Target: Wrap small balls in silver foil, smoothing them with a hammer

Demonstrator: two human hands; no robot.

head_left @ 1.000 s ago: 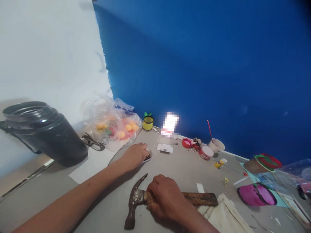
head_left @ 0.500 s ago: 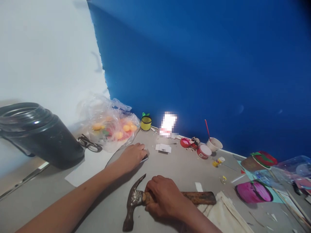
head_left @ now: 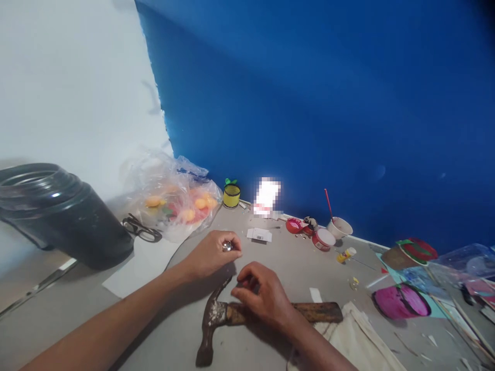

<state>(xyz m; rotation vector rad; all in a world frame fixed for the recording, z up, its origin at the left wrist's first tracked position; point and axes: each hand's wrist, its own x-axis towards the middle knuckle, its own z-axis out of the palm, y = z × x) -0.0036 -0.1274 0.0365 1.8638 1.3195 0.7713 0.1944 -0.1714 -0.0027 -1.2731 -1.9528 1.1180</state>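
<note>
My left hand (head_left: 214, 252) is closed, its thumb and fingers curled round a small shiny silvery object (head_left: 227, 247) whose kind I cannot make out. It is held just over the grey table. Lower and to the right, my right hand (head_left: 263, 296) hovers over the handle of a claw hammer (head_left: 216, 314), thumb and bent forefinger apart with nothing visible between them. The hammer lies on its side, its metal head to the left and its worn wooden handle (head_left: 317, 312) pointing right. The wrist covers part of that handle.
On the left stand a large dark flask (head_left: 69, 221), glasses (head_left: 141, 228) and a plastic bag (head_left: 181, 196). At the back are a yellow cup (head_left: 231, 197) and a small white box (head_left: 259, 235). To the right are a white cup (head_left: 339, 228), a pink container (head_left: 402, 301) and a cloth (head_left: 356, 340).
My left hand has turned and come up from the table with the silvery object in its fingers. My right hand has let go of the hammer handle and risen slightly; the hammer stays put.
</note>
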